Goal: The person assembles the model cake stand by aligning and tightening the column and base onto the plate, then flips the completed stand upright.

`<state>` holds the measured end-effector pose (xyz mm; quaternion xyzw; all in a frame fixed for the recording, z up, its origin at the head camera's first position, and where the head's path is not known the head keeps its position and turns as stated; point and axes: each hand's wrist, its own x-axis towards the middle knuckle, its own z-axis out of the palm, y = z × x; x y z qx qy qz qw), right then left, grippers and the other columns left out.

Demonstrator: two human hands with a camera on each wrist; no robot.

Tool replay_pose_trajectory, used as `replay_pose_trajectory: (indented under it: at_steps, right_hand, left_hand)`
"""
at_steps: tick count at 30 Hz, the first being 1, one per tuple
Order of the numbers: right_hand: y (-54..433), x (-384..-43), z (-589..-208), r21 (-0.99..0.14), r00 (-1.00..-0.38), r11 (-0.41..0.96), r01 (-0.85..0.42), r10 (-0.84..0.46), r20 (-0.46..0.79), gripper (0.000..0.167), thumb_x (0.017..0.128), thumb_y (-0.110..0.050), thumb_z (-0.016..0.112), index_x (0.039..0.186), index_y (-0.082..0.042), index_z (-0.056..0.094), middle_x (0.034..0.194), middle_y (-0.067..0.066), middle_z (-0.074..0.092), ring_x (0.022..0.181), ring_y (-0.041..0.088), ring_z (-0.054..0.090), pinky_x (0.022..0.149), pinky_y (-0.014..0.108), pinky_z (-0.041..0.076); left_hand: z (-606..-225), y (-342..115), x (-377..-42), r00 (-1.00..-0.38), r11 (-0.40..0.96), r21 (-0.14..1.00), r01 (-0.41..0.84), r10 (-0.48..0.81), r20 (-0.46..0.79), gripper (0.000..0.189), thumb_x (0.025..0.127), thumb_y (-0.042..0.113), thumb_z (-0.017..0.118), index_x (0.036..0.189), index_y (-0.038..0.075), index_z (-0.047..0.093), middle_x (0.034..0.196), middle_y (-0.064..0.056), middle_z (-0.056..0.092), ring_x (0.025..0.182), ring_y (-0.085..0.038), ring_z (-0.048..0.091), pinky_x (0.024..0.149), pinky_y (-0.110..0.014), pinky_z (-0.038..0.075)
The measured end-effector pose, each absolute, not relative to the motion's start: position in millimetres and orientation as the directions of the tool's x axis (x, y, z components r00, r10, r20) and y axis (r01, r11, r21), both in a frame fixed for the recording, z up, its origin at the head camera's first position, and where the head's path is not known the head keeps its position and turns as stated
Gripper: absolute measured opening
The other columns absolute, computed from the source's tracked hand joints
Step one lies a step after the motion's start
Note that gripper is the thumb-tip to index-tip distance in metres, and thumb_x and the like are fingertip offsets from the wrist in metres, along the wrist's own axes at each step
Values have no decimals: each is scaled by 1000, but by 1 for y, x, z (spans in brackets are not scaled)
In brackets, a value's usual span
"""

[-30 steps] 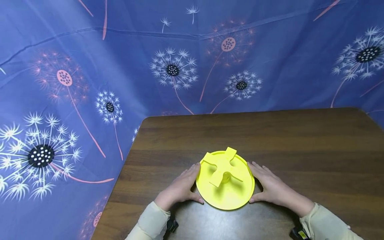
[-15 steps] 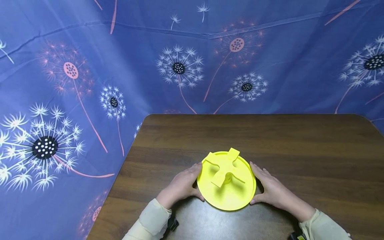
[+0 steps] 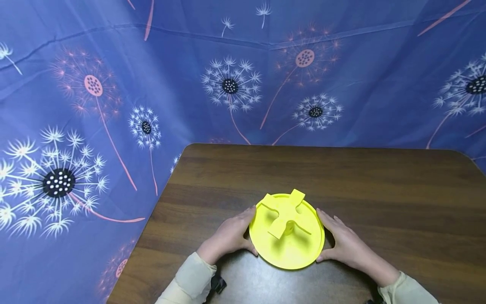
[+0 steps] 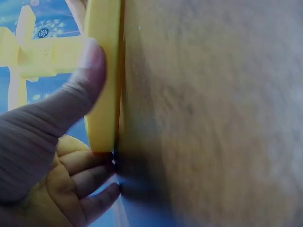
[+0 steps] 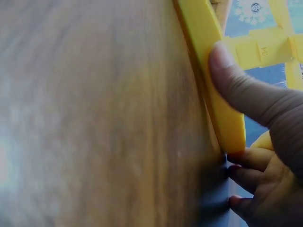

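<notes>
A round yellow plastic base (image 3: 284,258) with a raised rim lies flat at the tabletop in the head view. From its middle rises a short post (image 3: 290,228) topped by a four-armed yellow cross (image 3: 285,210). My left hand (image 3: 230,234) holds the base's left edge, and my right hand (image 3: 344,243) holds the right edge. In the left wrist view the thumb (image 4: 87,73) presses the side wall of the base (image 4: 103,125); the other fingers bend in along its far side. The right wrist view has the right thumb (image 5: 239,82) likewise against the wall.
The brown wooden table (image 3: 395,198) extends beyond and to both sides of the hands. A blue dandelion-print cloth (image 3: 167,55) hangs behind it and along its left side. A small black device (image 3: 217,283) is strapped under the left wrist.
The head view has tilted slightly, shifting the scene. Both hands keep their hold on the base, which stays in about the same place on the table.
</notes>
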<state>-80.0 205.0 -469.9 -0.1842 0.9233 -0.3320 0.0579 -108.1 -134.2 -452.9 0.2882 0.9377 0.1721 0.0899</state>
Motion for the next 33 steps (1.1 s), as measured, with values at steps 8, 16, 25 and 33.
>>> replay_pose_trajectory:
  at_steps: [8, 16, 25, 33]
  right_hand:
    - [209, -73, -465, -657, -932, 700, -281, -363, 11, 127, 53, -64, 83, 154, -9, 30, 149, 19, 41, 131, 59, 30, 96, 72, 31]
    - [216, -65, -458, -663, -927, 671, -331, -362, 96, 121, 56, -58, 86, 153, -10, 32, 143, 20, 49, 125, 39, 49, 97, 31, 46]
    - [224, -57, -448, -777, -930, 550, -307, -347, 123, 101, 67, -24, 90, 152, -18, 36, 148, 10, 45, 130, -7, 33, 95, 11, 34]
    - [220, -50, -440, -838, -927, 449, -311, -337, 163, 83, 74, -6, 83, 147, -10, 44, 144, 5, 51, 127, -10, 38, 97, 40, 46]
  left_hand:
    - [-452, -138, -104, -832, 746, 503, 436, 548, -91, 122, 61, 44, 91, 154, 4, 24, 156, -9, 32, 138, -22, 39, 111, -36, 34]
    - [-447, -143, -99, -836, 662, 621, 420, 548, -18, 119, 60, 43, 91, 153, 5, 28, 153, -7, 38, 136, -22, 42, 110, -38, 36]
    - [-443, -145, -89, -848, 420, 831, 365, 519, 110, 107, 65, 39, 89, 151, 7, 35, 148, -2, 46, 133, -18, 45, 109, -38, 37]
    - [-443, -139, -78, -873, 141, 926, 350, 408, 267, 96, 73, 55, 74, 145, 0, 42, 141, -12, 53, 127, -25, 53, 105, -33, 41]
